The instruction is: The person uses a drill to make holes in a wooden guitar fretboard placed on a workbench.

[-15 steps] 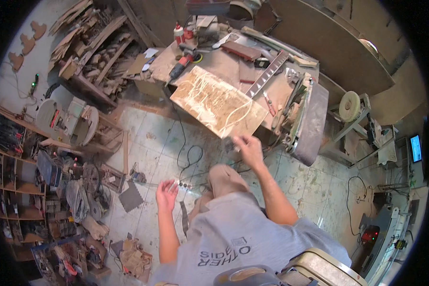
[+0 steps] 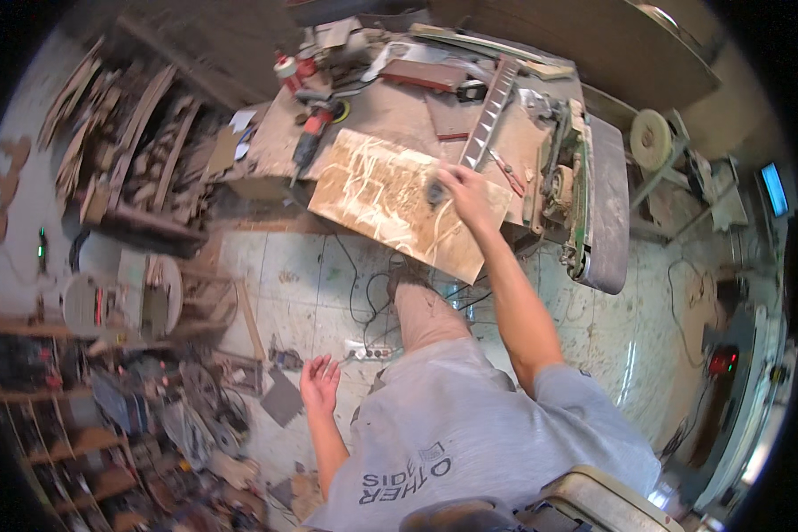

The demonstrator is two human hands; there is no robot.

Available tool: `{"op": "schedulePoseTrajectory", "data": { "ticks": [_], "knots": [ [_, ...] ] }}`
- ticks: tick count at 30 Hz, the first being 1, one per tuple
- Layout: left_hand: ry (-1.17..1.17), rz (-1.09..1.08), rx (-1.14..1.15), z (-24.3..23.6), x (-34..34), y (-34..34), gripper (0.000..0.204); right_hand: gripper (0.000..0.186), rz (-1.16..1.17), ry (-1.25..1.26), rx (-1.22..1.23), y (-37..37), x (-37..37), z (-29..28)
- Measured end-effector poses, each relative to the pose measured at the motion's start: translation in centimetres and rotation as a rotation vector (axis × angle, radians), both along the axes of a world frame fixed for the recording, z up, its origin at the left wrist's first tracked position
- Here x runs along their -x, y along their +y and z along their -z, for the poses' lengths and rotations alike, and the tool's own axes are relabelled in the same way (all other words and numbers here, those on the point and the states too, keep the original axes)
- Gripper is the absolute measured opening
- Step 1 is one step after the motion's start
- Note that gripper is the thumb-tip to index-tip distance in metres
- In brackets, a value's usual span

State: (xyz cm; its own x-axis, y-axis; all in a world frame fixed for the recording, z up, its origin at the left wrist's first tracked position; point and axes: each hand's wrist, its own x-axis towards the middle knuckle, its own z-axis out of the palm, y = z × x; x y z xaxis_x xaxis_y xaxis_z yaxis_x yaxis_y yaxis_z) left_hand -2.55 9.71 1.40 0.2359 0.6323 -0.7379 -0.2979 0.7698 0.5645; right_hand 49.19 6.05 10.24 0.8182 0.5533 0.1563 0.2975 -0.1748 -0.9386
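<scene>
My right hand [image 2: 466, 191] is over the right part of a wooden board [image 2: 449, 247], its fingers closed on a small dark grey piece [image 2: 434, 191] too blurred to name. Whether that piece touches the wood I cannot tell. Pale curly strands, like shavings, lie across the board, which sits at the near edge of the workbench [image 2: 270, 146]. Well away from the bench, my left hand [image 2: 320, 385] hangs low at my left side, palm up with fingers apart and nothing in it.
A red and black power tool [image 2: 310, 135] lies left of the board. Behind it stands a red and white bottle [image 2: 287, 74]. Pliers [image 2: 506, 169] and a long slotted rail [image 2: 490, 115] lie to the right, beside a belt sander [image 2: 604, 208]. Cables and a power strip [image 2: 370, 354] are on the floor.
My right hand has moved forward with the dark piece, from the board's near edge to above its surface. I stand closer to the bench. My left hand stays open.
</scene>
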Motion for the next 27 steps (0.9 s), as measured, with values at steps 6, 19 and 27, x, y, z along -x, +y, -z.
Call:
{"op": "schedulePoseTrajectory", "data": {
  "ticks": [6, 19, 27],
  "knots": [
    [0.141, 0.267, -0.217, -2.3, -8.0, 14.3, 0.033, 0.034, 0.112, 0.121, 0.077, 12.8, -4.2, 2.2],
    [0.52, 1.18, -1.172, -6.8, -42.7, 28.4, 0.031, 0.032, 0.212, 0.146, 0.202, 19.2, -11.3, 9.2],
    [0.211, 1.601, -1.848, -3.0, -55.1, 28.9, 0.044, 0.062, 0.875, 0.435, 0.689, -3.5, -4.9, 7.8]
  ]
}}
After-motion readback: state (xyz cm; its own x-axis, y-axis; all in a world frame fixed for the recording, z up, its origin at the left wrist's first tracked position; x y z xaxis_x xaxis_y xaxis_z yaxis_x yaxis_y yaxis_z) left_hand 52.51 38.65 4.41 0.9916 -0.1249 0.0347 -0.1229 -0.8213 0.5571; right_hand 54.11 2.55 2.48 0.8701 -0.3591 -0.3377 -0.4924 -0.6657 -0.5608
